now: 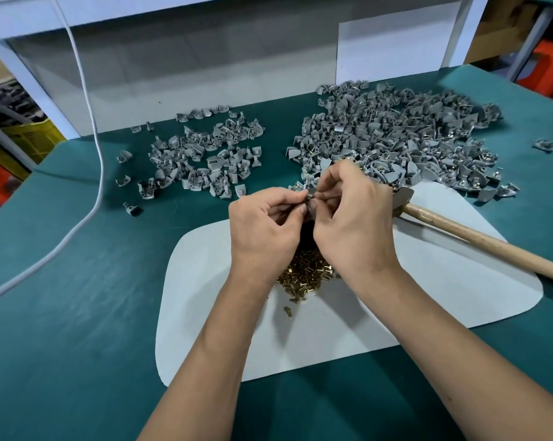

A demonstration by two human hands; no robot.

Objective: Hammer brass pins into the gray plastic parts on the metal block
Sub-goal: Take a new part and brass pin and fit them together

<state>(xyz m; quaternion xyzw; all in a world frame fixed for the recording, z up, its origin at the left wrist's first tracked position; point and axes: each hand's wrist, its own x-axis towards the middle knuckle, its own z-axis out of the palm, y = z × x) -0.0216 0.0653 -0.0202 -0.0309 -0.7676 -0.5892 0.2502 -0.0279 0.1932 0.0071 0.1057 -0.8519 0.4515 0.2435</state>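
My left hand [264,222] and my right hand [353,218] meet above the white mat [428,307], fingertips pinched together on one small gray plastic part [310,202]. Whether a pin is in it I cannot tell. A heap of brass pins [304,276] lies on the mat just under my wrists. The metal block is hidden beneath my hands. A hammer with a wooden handle [478,241] lies on the mat at the right, its metal head [402,198] next to my right hand.
A large pile of gray parts [396,135] fills the back right of the green table [62,313]. A smaller scatter of gray parts [202,157] lies back left. A white cable [100,160] trails across the left side. A white panel stands behind.
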